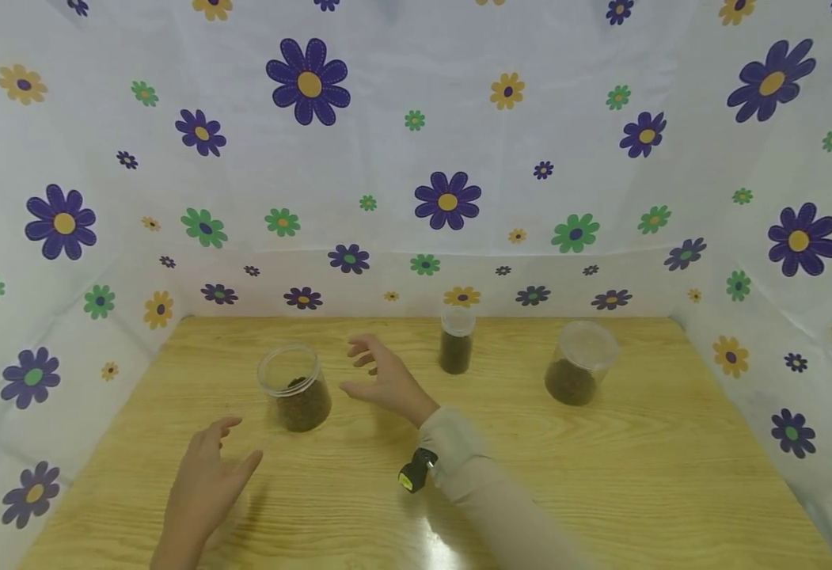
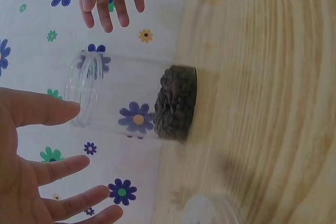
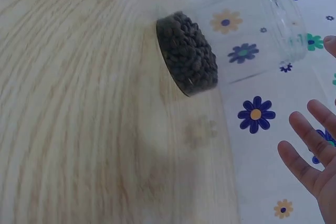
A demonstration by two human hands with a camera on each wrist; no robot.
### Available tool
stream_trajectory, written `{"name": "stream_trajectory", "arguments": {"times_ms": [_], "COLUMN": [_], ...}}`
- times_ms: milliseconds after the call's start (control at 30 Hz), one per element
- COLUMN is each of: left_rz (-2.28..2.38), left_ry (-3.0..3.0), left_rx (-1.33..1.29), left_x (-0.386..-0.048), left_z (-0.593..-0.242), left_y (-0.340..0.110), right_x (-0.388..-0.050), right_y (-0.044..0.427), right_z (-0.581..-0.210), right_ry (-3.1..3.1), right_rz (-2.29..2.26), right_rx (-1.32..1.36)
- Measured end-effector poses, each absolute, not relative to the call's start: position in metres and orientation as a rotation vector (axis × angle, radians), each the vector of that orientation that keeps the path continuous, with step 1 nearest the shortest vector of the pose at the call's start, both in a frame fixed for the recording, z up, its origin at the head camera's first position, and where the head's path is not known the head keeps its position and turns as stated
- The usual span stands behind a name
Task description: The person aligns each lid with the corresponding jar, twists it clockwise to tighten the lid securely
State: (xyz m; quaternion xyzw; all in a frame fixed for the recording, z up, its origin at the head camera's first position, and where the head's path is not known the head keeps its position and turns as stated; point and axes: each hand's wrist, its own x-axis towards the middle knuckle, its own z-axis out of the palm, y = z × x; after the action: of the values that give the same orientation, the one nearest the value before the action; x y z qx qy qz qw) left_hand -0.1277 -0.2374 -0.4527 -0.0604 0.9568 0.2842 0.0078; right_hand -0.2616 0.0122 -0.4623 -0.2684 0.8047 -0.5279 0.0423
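A clear, round, wide-mouthed plastic or glass jar (image 3: 249,38) stands on a pale, streaky-grained wooden table (image 3: 89,108), its bottom part filled with dark brown beans (image 3: 188,56). At the right edge, a partly visible right hand (image 3: 316,156) spreads its fingers apart from the jar, before a white cloth (image 3: 257,171) printed with purple, green and yellow flowers.

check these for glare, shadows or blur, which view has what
Head view: white glare on the table beside the right sleeve, soft shadow next to the left hand; left wrist view: the picture is turned, so the jar shows sideways, and a dim shadow falls on the table; right wrist view: a broad, soft-edged shadow on the table, whose grain looks smeared.
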Motion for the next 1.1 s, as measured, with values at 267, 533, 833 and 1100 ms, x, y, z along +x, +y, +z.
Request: {"name": "stream_trajectory", "arguments": {"times_ms": [267, 533, 833, 1100], "left_rz": [0.777, 0.745, 0.678, 0.647], "left_ry": [2.934, 2.9, 2.901, 2.899], "left_rx": [-0.231, -0.245, -0.219, -0.201], "left_x": [-0.128, -0.131, -0.13, -0.125], "left_z": [-0.46, -0.47, -0.474, -0.477], "left_y": [-0.25, -0.254, -0.256, -0.254], "right_x": [-0.264, -0.265, -0.263, -0.262], "right_y": [-0.01, -0.025, -0.034, -0.038], "right_z": [-0.47, -0.474, -0.477, -0.477], "right_ry": [2.407, 2.394, 2.44, 2.419], "right_rz": [-1.64, -1.593, -1.51, -1.473], "right_rx": [-0.773, -0.754, -0.768, -0.785]}}
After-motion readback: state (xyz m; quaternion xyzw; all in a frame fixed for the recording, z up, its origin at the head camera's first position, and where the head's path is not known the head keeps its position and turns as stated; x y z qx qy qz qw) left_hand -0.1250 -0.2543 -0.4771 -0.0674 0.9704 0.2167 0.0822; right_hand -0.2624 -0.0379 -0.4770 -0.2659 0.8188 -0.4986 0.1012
